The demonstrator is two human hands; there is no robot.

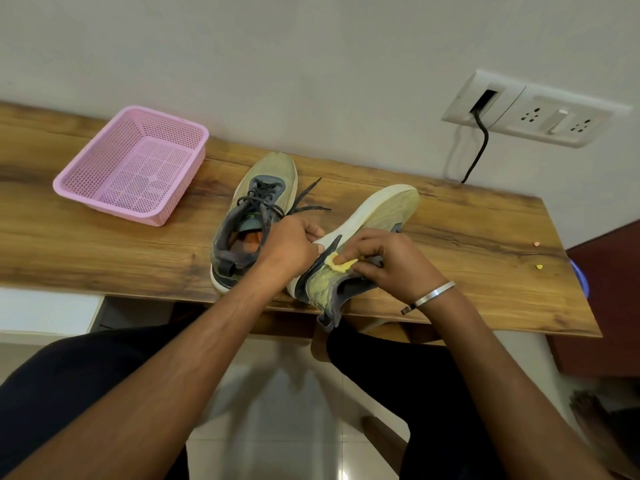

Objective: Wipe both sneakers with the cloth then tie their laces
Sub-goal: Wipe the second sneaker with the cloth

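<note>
The right hand point(391, 261) presses a small yellow cloth point(341, 264) against the side of the right sneaker point(349, 251), with the fingers curled over the cloth so it does not slip during the rubbing. The left hand point(294, 247) grasps the same sneaker at its white sole edge, with the thumb on the sole. I think this hold is there to keep the shoe steady against the push of the cloth.

The sneaker lies tilted on its side, sole toward the left and the opening toward the person, its heel hanging a little over the front edge of the wooden table point(104, 237). In this position the side panel faces up, which makes it easy to reach with the cloth.

The other sneaker point(252, 216) stands upright just beside it on the left, and its dark laces point(304, 199) lie loose on the table, not yet tied. It is set close, probably so it can be taken next.

A pink basket point(86, 188) stands further left, well apart from the shoes. On the wall behind is a socket panel point(533, 109) with a black cable point(479, 147).
</note>
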